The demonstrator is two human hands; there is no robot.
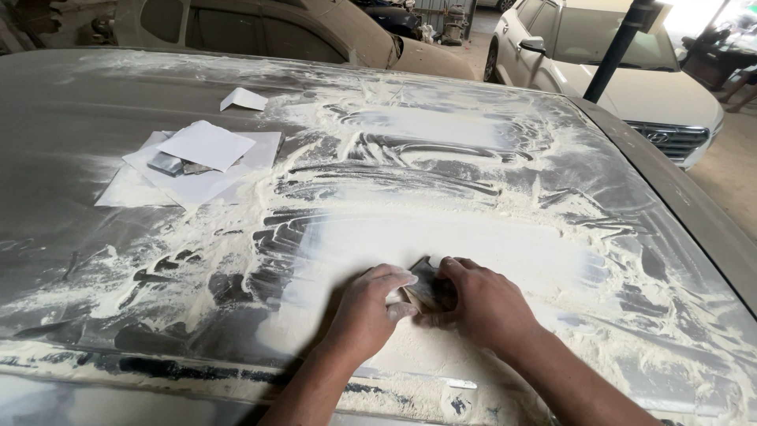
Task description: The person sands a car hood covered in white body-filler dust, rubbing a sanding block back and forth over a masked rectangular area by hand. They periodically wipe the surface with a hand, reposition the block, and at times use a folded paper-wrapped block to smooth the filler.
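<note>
Paper sheets (206,150) on car panel (473,181)

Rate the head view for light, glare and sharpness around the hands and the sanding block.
Head view: soft, even light on the dusty car panel; left hand, right hand and sanding block sharp; blown-out daylight top right above the white car; edges bowed by the wide lens.

— How did the hands sit?
— Left hand (369,304) and right hand (482,304) lay palms down, close together, fingers curled inward.
— Touching?
— Fingertips nearly met; hard to tell. Both forearms bare.
</note>
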